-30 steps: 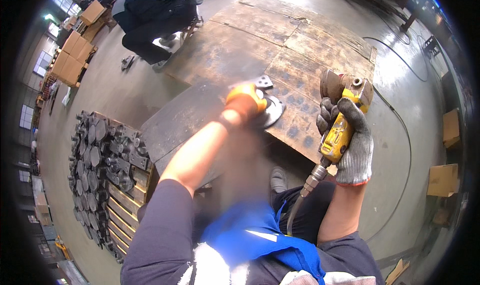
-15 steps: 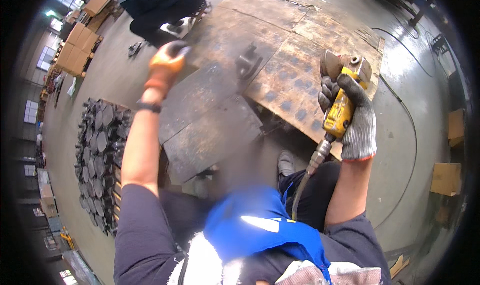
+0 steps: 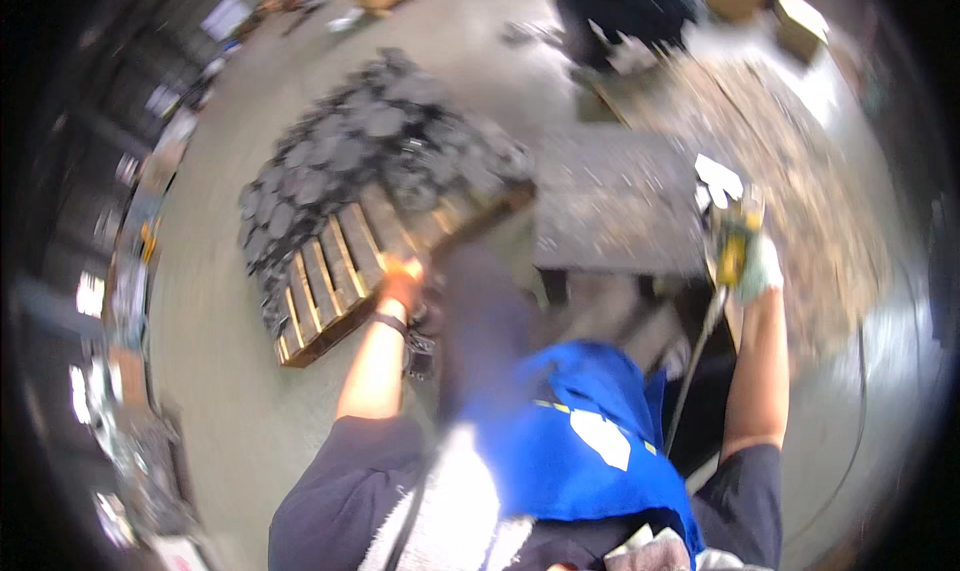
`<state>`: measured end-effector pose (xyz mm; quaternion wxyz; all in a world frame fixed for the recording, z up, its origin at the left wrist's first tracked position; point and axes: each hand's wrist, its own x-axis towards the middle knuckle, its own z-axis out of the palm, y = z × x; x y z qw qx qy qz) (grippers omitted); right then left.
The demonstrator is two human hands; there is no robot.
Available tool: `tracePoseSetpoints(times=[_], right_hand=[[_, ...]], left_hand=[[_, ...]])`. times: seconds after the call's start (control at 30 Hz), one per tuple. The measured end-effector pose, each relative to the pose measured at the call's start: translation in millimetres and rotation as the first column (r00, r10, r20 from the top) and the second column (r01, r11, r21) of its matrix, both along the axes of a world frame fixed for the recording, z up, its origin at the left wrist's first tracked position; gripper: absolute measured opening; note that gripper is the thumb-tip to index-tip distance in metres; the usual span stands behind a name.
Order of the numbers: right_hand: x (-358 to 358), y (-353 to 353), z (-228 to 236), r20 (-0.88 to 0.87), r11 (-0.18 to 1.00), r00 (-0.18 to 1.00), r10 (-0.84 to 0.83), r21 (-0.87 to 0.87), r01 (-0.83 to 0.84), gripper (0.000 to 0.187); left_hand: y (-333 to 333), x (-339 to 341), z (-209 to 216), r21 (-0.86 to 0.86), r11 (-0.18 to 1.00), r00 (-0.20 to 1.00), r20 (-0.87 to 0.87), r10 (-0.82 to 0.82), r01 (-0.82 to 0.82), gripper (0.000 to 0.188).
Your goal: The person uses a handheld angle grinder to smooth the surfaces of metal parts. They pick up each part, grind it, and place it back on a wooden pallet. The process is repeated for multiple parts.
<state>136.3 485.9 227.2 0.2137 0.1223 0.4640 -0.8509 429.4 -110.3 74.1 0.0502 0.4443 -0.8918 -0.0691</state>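
Note:
My left hand (image 3: 402, 283), in an orange glove, is low beside the near edge of a wooden pallet (image 3: 345, 333). Its fingers are smeared by motion, and whether they hold anything cannot be made out. Dark metal pieces (image 3: 419, 357) show just below that hand, blurred. My right hand (image 3: 762, 269), in a grey-white knit glove, is wrapped round a yellow air grinder (image 3: 733, 259) at the right of the dark work plate (image 3: 620, 206). A hose (image 3: 692, 369) runs down from the grinder's rear end toward my lap.
Dark metal castings (image 3: 385, 121) are heaped on the pallet. Wooden boards (image 3: 810, 171) extend right of the plate, with a white object (image 3: 718, 179) near the grinder. A person in dark clothes (image 3: 630, 16) is at the far side. A cable (image 3: 862, 401) trails across the right floor.
The view has swung left, bringing the pallet nearer the middle. My left hand has come down from beyond the plate to the pallet's edge. The grinder stays in my right hand.

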Motion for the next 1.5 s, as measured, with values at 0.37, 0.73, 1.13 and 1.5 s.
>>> tracePoseSetpoints(times=[0.37,0.73,1.13,1.5], right_hand=[[-11,-95,-96,0.077,0.92,0.953,0.294,0.246,-0.304,0.01],[-36,-89,-151,-0.118,0.655,0.958,0.26,0.751,-0.085,0.017],[-35,-93,-164,-0.136,0.52,0.969,0.208,0.854,0.008,0.036],[-15,-103,-124,-0.097,0.945,0.986,0.139,0.311,-0.102,0.019]], left_hand=[[92,271,-157,0.669,0.316,0.733,0.659,0.166,-0.673,0.036],[182,282,-215,0.754,0.655,0.808,0.349,-0.474,0.058,0.03],[122,128,-216,0.615,0.733,0.827,0.225,-0.515,0.289,0.042],[172,193,-221,0.661,0.741,0.883,0.273,-0.383,0.117,0.032]])
